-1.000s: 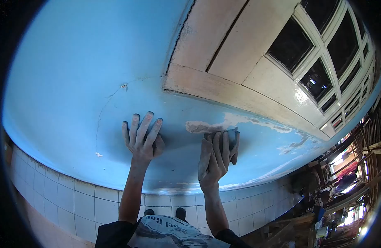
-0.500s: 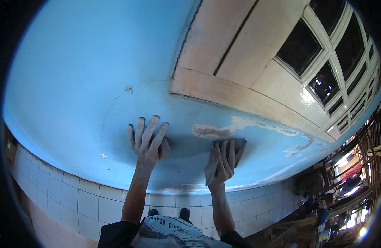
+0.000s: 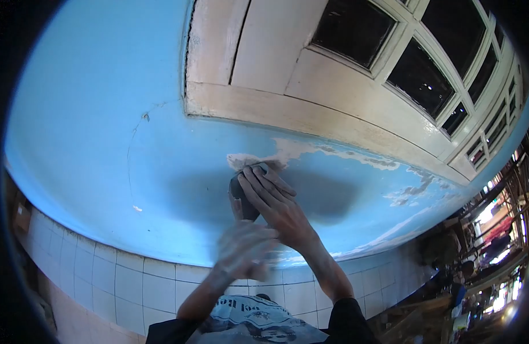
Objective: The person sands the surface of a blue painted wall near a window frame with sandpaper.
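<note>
My right hand (image 3: 276,203) is closed on a dark, folded sheet (image 3: 244,200) and presses it against the light blue wall (image 3: 178,189). Its fingertips lie at the lower edge of a bare whitish patch (image 3: 240,160) where the paint is gone. My left hand (image 3: 244,249) is just below and left of the sheet, off the wall and smeared by motion, so its fingers cannot be made out.
A white-framed window (image 3: 391,80) with dark panes fills the upper right. White tiles (image 3: 158,284) run under the blue wall. A thin crack (image 3: 131,155) marks the wall at left. Cluttered timber and cloth (image 3: 488,252) stand at far right.
My right hand and the sheet have moved left and up to the bare patch. My left hand has come off the wall and moved down and right. The view has shifted.
</note>
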`<state>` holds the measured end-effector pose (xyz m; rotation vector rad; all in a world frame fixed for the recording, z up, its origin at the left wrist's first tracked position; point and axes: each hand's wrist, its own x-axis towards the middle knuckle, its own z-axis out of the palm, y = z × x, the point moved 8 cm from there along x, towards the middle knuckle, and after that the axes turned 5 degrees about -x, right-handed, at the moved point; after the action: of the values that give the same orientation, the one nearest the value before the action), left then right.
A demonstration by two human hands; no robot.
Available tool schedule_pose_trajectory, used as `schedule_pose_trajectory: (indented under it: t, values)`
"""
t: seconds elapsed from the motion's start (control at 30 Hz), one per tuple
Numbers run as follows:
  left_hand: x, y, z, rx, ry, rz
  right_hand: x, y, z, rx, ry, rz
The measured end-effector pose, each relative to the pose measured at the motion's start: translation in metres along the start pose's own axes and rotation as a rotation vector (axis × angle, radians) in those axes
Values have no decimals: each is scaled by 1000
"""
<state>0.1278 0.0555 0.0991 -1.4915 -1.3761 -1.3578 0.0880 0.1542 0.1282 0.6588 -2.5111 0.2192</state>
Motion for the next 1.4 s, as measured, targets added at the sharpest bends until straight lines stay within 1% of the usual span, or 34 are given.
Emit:
schedule_pose_trajectory:
  t: [0.03, 0.1, 0.13, 0.2, 0.23, 0.3, 0.33, 0.4, 0.43, 0.47, 0.5, 0.53, 0.57, 0.6, 0.67, 0.7, 0.73, 0.8, 0.83, 0.87, 0.93, 0.97, 1.0, 1.07, 1.1, 1.13, 1.2, 1.23, 1.27, 1.33, 1.37, 1.4]
  values:
    - [4, 5, 15, 20, 1, -8, -1, 4, -2, 14, -1, -16]
    - [0, -14, 36, 118, 89, -297, -4, 14, -6, 170, -51, -97]
    - [-6, -24, 46, 149, 98, -303, -4, 19, -12, 187, -53, -125]
    - [-21, -42, 37, 281, 372, -275, -3, 24, -16, 387, -177, -203]
    - [-14, -45, 34, 317, 376, -278, -4, 26, -25, 408, -178, -233]
    - [-7, -66, 25, 97, 486, -465, -2, 45, -39, 779, -265, -44]
    - [-4, -63, 25, 133, 501, -457, -2, 49, -51, 789, -275, -81]
    - [9, -62, 37, 350, 340, -434, -5, 48, -59, 895, -497, -154]
    - [12, -67, 43, 474, 258, -493, -3, 48, -69, 911, -506, -186]
    - [15, -69, 46, 507, 264, -501, 5, 47, -89, 682, -368, -299]
    - [20, -70, 49, 577, 311, -502, 13, 45, -107, 453, -223, -400]
    - [26, -70, 51, 643, 359, -503, 24, 44, -116, 469, -228, -421]
    - [28, -69, 51, 643, 435, -554, 31, 32, -128, -38, -50, -663]
    - [27, -67, 55, 665, 441, -560, 32, 22, -128, -557, 152, -869]
    - [23, -66, 57, 787, 517, -578, 48, 24, -114, -591, 160, -906]
    - [22, -60, 58, 784, 628, -500, 50, 24, -105, -639, 156, -922]
    - [21, -57, 61, 801, 635, -495, 51, 22, -103, -633, 169, -936]
    - [8, -61, 63, 587, 768, -560, 52, 21, -92, -831, 148, -998]
    - [8, -61, 68, 510, 782, -506, 51, 19, -94, -827, 159, -1014]
    - [5, -66, 74, 413, 765, -483, 50, 18, -97, -803, 165, -1016]
    - [17, -62, 82, 715, 526, -582, 48, 15, -98, -771, 184, -1033]
    - [20, -63, 80, 811, 499, -577, 49, 15, -97, -801, 198, -1033]
    - [24, -68, 68, 826, 508, -575, 50, 16, -95, -834, 211, -1033]
    - [23, -77, 37, 687, 670, -560, 52, 17, -96, -814, 221, -1022]
    - [26, -75, 37, 672, 684, -563, 53, 18, -96, -793, 218, -994]
    - [20, -72, 47, 684, 680, -571, 53, 17, -95, -778, 222, -995]
    - [9, -64, 91, 755, 492, -563, 57, 18, -97, -740, 195, -964]
    - [7, -61, 105, 784, 408, -596, 57, 17, -99, -737, 200, -960]
    - [7, -63, 103, 786, 406, -593, 57, 15, -101, -694, 168, -948]
    - [10, -65, 84, 738, 493, -602, 58, 15, -101, -654, 133, -946]
    - [13, -68, 69, 647, 576, -610, 59, 15, -101, -644, 155, -941]
    - [14, -74, 55, 529, 606, -667, 60, 14, -102, -632, 181, -933]
